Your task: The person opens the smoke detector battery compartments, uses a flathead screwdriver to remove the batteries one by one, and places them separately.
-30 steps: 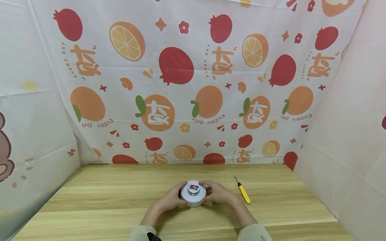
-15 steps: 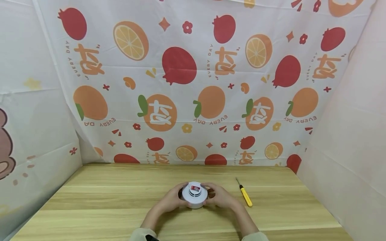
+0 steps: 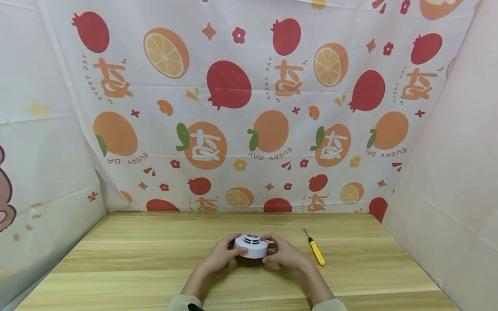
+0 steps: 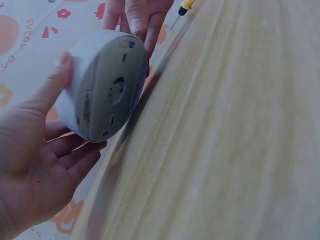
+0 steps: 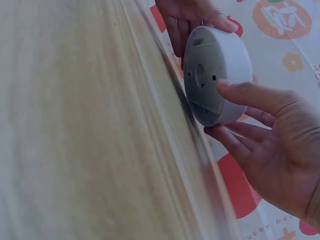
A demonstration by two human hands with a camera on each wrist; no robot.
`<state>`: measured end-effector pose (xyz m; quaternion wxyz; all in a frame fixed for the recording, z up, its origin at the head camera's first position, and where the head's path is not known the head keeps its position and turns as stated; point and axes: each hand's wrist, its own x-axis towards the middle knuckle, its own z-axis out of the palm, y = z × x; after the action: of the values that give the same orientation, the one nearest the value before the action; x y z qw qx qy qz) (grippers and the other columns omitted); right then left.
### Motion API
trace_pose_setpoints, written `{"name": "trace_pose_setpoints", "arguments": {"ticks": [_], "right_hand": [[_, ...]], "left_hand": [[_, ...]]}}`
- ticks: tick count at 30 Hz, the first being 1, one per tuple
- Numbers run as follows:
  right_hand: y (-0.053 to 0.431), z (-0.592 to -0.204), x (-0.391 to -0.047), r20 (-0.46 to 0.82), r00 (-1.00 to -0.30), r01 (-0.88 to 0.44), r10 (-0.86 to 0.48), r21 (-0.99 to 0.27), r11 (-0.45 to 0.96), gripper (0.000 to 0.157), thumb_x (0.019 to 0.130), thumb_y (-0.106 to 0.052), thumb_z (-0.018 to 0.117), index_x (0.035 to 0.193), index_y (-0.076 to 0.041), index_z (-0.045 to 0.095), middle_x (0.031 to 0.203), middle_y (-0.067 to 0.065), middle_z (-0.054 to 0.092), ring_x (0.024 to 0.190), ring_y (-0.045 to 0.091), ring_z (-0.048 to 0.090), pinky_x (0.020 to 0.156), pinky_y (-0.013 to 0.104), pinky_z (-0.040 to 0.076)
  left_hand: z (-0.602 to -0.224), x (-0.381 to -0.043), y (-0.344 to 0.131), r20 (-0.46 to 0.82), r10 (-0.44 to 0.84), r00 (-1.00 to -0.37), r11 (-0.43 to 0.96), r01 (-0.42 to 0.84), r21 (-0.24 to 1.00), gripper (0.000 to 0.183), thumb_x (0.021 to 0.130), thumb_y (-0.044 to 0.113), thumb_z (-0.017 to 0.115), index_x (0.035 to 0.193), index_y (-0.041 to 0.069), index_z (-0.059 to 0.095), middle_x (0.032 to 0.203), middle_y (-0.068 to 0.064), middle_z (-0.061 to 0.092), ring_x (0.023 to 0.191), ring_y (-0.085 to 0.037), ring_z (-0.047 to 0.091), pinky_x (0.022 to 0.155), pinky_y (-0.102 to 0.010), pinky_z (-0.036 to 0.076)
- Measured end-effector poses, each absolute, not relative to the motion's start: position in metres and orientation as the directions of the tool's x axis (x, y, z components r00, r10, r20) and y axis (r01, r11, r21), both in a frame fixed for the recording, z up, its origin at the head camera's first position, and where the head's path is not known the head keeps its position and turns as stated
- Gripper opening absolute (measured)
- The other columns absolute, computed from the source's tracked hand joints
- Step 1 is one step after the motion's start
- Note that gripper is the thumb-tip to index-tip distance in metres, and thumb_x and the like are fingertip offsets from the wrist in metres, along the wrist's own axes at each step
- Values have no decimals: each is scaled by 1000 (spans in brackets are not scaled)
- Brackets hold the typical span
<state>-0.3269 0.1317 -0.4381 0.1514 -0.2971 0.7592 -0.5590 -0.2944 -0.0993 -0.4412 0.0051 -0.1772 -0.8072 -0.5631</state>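
Note:
A round white smoke detector (image 3: 250, 249) is held between both hands, tilted and raised a little off the table. Its vented top with a red label faces up and away in the head view. The underside of the smoke detector (image 4: 112, 87), with a round central hole and small slots, shows in the left wrist view. My left hand (image 3: 220, 255) grips the left side, thumb on the near rim and fingers behind. On the opposite side, my right hand (image 3: 285, 252) grips it with the thumb at the lower edge, as the right wrist view shows.
A screwdriver (image 3: 316, 249) with a yellow and black handle lies on the wooden table (image 3: 136, 255), right of the right hand. White cloth with fruit prints (image 3: 241, 142) hangs behind the table, and pale cloth walls stand at both sides.
The smoke detector was flat with its top showing; now it is lifted slightly and its near side is tipped up. Both hands keep their grip on it. The screwdriver lies unmoved.

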Motion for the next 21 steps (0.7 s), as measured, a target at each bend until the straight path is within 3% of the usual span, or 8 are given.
{"name": "trace_pose_setpoints", "arguments": {"ticks": [4, 9, 15, 21], "right_hand": [[131, -435, -324, 147, -785, -301, -602, -940, 162, 47, 80, 9, 64, 123, 6, 45, 127, 24, 43, 111, 38, 49, 87, 33, 49], [132, -430, -323, 168, -799, -323, -578, -930, 176, 41, 85, -1, 63, 123, 5, 49, 123, 21, 48, 106, 36, 52, 84, 32, 51], [135, -425, -324, 172, -824, -364, -539, -891, 272, 42, 88, -12, 62, 124, 5, 50, 119, 19, 53, 104, 30, 54, 86, 33, 49], [135, -427, -328, 177, -838, -351, -517, -900, 260, 36, 91, -9, 57, 121, 10, 50, 110, 19, 58, 99, 28, 56, 82, 36, 51]], "left_hand": [[-439, -295, -99, 214, 240, -947, 308, 283, 908, 57, 87, 24, 64, 124, -16, 44, 114, -27, 54, 106, -36, 51, 91, -47, 43], [-433, -296, -100, 219, 219, -951, 263, 273, 925, 49, 91, 22, 58, 120, -16, 48, 107, -21, 59, 99, -28, 55, 84, -37, 48], [-427, -294, -103, 225, 285, -932, 236, 296, 926, 51, 93, 22, 56, 124, -16, 44, 113, -24, 56, 103, -32, 53, 85, -39, 48], [-428, -295, -105, 250, 331, -910, 229, 334, 914, 50, 95, 19, 52, 127, -17, 40, 117, -27, 53, 103, -35, 53, 86, -39, 48]]}}
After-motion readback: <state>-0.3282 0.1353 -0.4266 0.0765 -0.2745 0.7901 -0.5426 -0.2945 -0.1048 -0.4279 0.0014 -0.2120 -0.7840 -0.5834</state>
